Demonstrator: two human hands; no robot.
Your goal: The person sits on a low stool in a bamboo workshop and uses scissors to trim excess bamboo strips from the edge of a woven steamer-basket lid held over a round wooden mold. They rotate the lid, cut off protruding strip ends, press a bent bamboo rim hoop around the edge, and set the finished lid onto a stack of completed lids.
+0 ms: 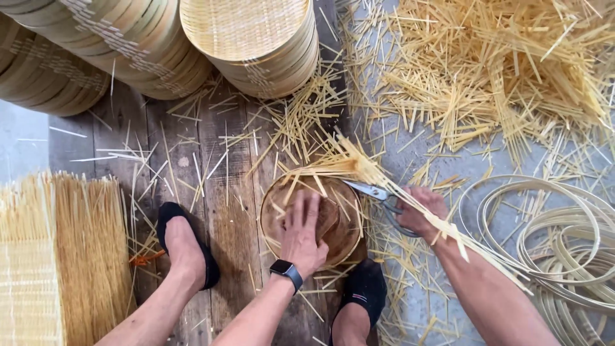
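A round bamboo tray point(275, 198) with a hoop rim lies on the wooden planks between my feet. My left hand point(301, 232), with a dark watch on its wrist, presses flat on the tray's brown middle. My right hand point(419, 211) grips metal scissors point(371, 190) at the tray's right edge, blades pointing left. Long loose bamboo strips point(346, 163) stick out from the tray's rim across the scissors and over my right forearm.
Stacks of finished woven trays point(253, 38) stand at the top. Cut bamboo slivers point(487, 70) litter the floor at right. Coiled bamboo hoops point(557, 237) lie at the right edge. A woven mat with long strips point(57, 256) sits left. My feet in black socks point(186, 243) flank the tray.
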